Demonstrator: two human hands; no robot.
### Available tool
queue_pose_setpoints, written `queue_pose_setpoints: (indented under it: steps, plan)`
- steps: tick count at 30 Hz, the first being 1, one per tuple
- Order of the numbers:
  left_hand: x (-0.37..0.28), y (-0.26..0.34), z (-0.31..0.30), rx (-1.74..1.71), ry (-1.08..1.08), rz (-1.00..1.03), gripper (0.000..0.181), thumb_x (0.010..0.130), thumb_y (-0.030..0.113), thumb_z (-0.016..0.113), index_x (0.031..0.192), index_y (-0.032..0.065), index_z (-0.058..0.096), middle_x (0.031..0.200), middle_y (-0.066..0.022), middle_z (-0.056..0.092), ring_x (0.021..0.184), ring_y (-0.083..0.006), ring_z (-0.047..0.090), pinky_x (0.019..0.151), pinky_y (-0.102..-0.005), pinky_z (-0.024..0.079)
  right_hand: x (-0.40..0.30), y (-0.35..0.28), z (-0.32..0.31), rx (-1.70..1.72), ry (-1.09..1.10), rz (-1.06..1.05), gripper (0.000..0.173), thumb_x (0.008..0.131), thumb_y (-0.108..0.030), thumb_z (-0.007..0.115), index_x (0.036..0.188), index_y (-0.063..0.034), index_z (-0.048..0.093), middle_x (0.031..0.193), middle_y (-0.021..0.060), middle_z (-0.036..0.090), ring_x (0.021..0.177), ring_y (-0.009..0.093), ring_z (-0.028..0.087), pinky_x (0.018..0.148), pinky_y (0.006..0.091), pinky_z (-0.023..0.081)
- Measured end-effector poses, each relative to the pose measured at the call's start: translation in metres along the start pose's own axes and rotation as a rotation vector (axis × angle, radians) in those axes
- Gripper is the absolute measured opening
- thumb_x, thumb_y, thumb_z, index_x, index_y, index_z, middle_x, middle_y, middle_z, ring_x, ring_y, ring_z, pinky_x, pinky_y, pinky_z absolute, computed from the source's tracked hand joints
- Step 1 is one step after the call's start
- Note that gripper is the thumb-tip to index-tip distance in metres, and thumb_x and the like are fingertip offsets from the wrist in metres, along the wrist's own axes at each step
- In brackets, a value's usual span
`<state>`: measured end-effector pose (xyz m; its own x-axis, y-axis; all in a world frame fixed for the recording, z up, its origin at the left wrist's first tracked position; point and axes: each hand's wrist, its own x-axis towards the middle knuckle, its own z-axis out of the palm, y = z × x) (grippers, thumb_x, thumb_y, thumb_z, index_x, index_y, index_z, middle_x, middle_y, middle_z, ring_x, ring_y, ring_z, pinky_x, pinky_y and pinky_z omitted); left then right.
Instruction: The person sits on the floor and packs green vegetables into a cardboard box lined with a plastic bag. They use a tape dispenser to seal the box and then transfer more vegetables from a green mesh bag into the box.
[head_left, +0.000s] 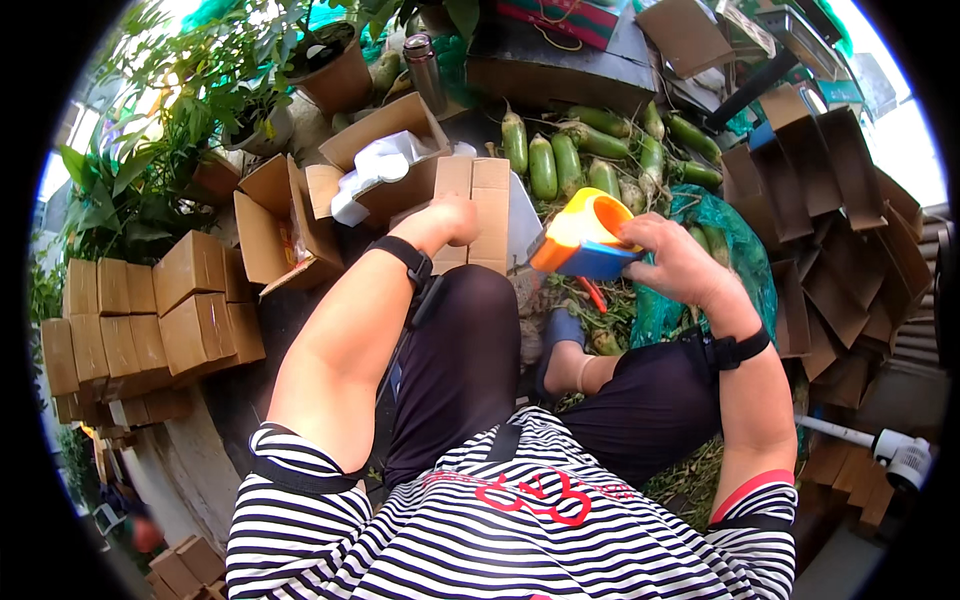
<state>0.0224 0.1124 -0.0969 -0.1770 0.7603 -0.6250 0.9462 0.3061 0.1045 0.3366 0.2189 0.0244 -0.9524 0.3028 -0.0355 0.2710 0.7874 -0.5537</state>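
In front of my knee stands a cardboard box (491, 214) with its top flaps folded together. My left hand (455, 219) is on the box's left side, curled against it near the flap seam; its fingertips are partly hidden. My right hand (671, 251) grips a yellow, orange and blue tape dispenser (589, 259), held in the air just right of the box. The thumb and fingers close around the dispenser's right end.
Green radishes (566, 161) lie behind the dispenser, with more in green netting (750, 281). Two open cartons (405, 191) (281, 225) stand left of the box, one containing white wrapping (379, 169). Packed boxes (195, 315) are stacked left; empty cartons (847, 255) pile up right. Potted plants (330, 71) stand at the back.
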Motion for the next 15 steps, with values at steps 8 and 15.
queue_pose_setpoints:
  steps: [8, 15]
  plan:
    - [-0.164, 0.048, -0.012, -1.300, 0.556, 0.618, 0.036, 0.096, 0.022, 0.057, 0.125, 0.0008, 0.060, 0.115, -0.0110, 0.063, 0.105, -0.0178, 0.058, 0.096, -0.0328, 0.045, -0.005, -0.036, -0.002, 0.071, 0.140, -0.061, 0.043, 0.066, 0.005, 0.071, 0.108, 0.0011, 0.063, 0.119, 0.0166, 0.064, 0.126, 0.033, 0.052, 0.103, 0.0411, 0.045]
    - [-0.212, 0.065, -0.003, -1.051, 0.929, 0.654, 0.049, 0.079, -0.002, 0.061, 0.127, 0.0006, 0.056, 0.121, -0.0173, 0.059, 0.117, -0.0297, 0.056, 0.100, -0.0368, 0.044, -0.002, -0.057, -0.011, -0.142, 0.209, -0.211, 0.044, 0.064, 0.008, 0.071, 0.106, -0.0009, 0.064, 0.115, 0.0130, 0.064, 0.125, 0.033, 0.053, 0.102, 0.0411, 0.045]
